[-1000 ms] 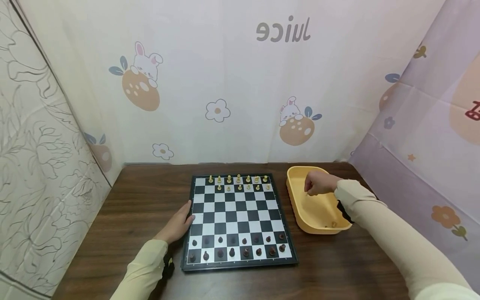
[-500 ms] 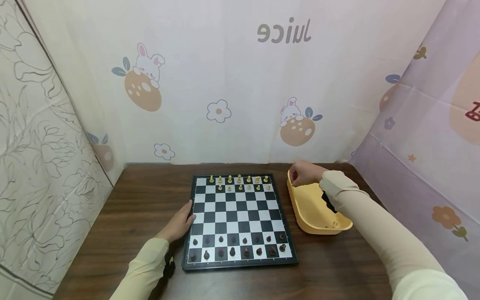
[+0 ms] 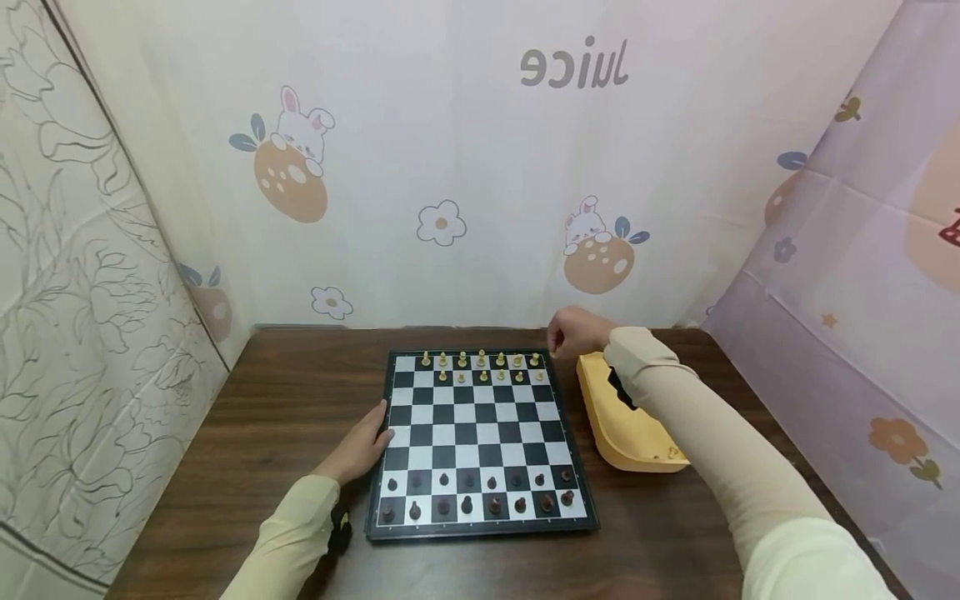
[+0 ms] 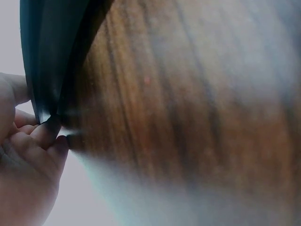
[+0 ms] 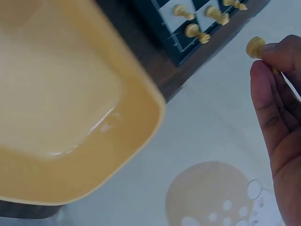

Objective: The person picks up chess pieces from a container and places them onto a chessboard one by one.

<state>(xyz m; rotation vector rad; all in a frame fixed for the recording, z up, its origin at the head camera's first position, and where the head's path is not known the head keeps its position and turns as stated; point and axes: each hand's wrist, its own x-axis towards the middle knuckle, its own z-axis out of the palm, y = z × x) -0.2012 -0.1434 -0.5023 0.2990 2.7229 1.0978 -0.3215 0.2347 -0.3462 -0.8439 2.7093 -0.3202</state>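
Observation:
On the table lies a chessboard (image 3: 476,433), light pieces (image 3: 482,358) at its far end and dark pieces (image 3: 467,505) along its near end. My left hand (image 3: 358,447) grips the board's left edge; the left wrist view shows thumb and fingers (image 4: 47,134) on either side of the dark rim. My right hand (image 3: 576,333) is raised beside the board's far right corner. Between thumb and finger it pinches a pale yellow chess piece (image 5: 254,47), base outward, partly hidden by the fingers. Several light pieces (image 5: 197,34) stand on the board in the right wrist view.
Right of the board sits a yellow plastic tray (image 3: 637,463), partly under my right forearm, with small light pieces (image 3: 672,452) in its near corner. The brown wooden table (image 3: 300,392) ends at a printed curtain (image 3: 450,283) behind.
My right hand has moved left and away from me, out of the tray and past its rim toward the board's far right corner. The left hand keeps its place on the board's edge.

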